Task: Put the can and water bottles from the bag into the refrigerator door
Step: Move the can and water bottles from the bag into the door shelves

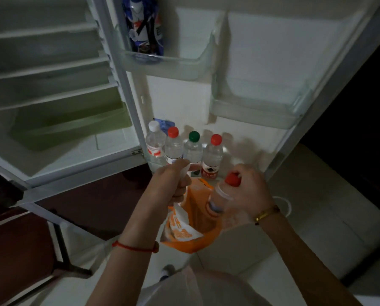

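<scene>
Head cam, looking down at an open fridge in pretty dim light. The door (262, 62) is swung wide. The can (143, 29), blue and white, stands upright in the upper left door bin (184, 60). The bin to its right (257, 107) sits a bit lower.

Down on the bottom door shelf there's a row of four bottles standing upright side by side: a white-cap one (154, 142) on the left, then a red-cap one (173, 146), a green-cap one (193, 149) and another red-cap one (213, 155).

The left hand (173, 184) is clenched on the top edge of the orange bag (193, 219), holding it up just in front of that row. It has a red string (133, 247) on the wrist. The right hand (248, 191) is wrapped around the neck of a fifth bottle (220, 199), red cap, tilted, its lower half down in the bag's mouth. Gold bracelet (266, 214) on that wrist.

Inside the fridge on the left you can see bare shelves (47, 65) and a greenish drawer (69, 124).
</scene>
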The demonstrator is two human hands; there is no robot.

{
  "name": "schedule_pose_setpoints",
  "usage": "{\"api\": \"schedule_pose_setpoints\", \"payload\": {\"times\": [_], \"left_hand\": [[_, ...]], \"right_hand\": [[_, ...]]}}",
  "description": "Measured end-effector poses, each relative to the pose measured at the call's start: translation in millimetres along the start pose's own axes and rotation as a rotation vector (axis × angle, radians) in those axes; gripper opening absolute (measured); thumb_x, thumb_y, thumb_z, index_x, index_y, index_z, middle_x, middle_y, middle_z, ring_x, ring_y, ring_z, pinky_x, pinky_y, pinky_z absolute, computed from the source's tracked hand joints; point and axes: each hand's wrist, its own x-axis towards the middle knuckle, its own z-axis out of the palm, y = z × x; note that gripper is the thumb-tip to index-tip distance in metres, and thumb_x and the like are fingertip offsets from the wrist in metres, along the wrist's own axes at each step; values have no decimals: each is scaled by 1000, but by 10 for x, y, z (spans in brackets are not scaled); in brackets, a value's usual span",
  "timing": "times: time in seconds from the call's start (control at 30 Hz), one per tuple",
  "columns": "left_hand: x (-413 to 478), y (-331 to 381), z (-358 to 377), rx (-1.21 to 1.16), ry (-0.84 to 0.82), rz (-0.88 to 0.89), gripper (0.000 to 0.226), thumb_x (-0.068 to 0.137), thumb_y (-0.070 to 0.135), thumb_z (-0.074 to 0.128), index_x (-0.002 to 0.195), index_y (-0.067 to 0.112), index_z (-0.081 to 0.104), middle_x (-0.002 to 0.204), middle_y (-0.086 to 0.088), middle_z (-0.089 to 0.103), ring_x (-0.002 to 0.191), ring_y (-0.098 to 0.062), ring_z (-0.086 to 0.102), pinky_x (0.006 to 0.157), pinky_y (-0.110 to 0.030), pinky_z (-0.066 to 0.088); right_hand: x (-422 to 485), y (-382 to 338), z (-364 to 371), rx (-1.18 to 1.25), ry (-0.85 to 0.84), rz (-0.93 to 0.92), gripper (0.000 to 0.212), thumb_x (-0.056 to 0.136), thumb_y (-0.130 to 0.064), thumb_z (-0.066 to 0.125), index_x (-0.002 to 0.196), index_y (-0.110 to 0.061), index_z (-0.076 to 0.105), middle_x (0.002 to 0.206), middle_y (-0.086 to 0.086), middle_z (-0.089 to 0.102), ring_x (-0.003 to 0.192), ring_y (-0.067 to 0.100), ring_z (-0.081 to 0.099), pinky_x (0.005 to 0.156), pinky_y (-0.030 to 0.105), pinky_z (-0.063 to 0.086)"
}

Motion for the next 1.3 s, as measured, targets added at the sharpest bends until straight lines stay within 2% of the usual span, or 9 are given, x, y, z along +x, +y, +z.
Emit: {"api": "schedule_pose_setpoints", "payload": {"times": [0.07,0.13,0.3,0.4,0.5,0.67,0.87,1.07,1.3], "left_hand": [[46,-57,101,8,25,-19,41,98,27,46,120,-3,62,54,2,39,33,-5,25,37,-15,21],[81,-98,182,11,41,-44,41,98,26,47,122,-3,62,56,0,40,30,-4,26,35,-13,22],[106,-165,265,33,53,-71,31,99,27,47,99,3,67,44,5,40,29,-4,26,33,-13,23],[126,-225,245,8,71,-42,35,99,25,48,114,0,67,51,3,41,33,-4,28,36,-15,25],[124,-273,217,30,97,-25,35,99,25,47,115,1,67,54,2,39,33,-4,29,36,-17,25],[95,-315,184,66,156,-25,29,96,21,51,110,5,69,56,1,42,40,-7,31,39,-17,27],[92,-370,127,10,252,-5,18,93,14,54,94,9,71,58,0,44,41,-8,31,46,-23,27],[132,-447,97,-22,311,-28,19,93,13,53,89,11,72,60,0,46,44,-10,35,49,-26,29],[168,-504,57,-13,388,-16,27,96,15,52,81,18,73,66,-1,51,47,-9,43,49,-23,38]], "right_hand": [[-12,-46,-167,-2,75,-28,20,70,-23,77,77,-15,61,82,2,56,71,14,53,56,15,34],[-21,-91,-323,-2,140,-45,19,71,-20,77,82,-12,63,85,1,57,75,15,54,56,12,32],[-28,-174,-652,15,297,-126,21,74,-19,76,89,-11,64,93,4,61,83,15,57,73,21,40],[9,-206,-769,26,402,-157,20,74,-17,76,88,-10,63,94,6,60,83,16,56,76,22,39],[87,-199,-750,11,442,-188,20,76,-17,75,89,-9,62,95,7,58,82,12,51,76,20,38],[299,-35,-522,-29,363,-165,18,79,-15,70,93,-7,61,100,9,57,89,18,55,80,20,37],[549,126,-271,-28,243,-117,17,82,-11,66,98,-7,61,107,10,56,95,21,55,82,21,36],[794,265,-106,-11,138,-59,21,84,-11,62,104,-7,64,107,12,60,100,27,58,79,22,36],[847,280,-59,12,122,-41,42,85,-21,67,123,-9,54,125,12,57,110,28,58,82,23,38]]}}
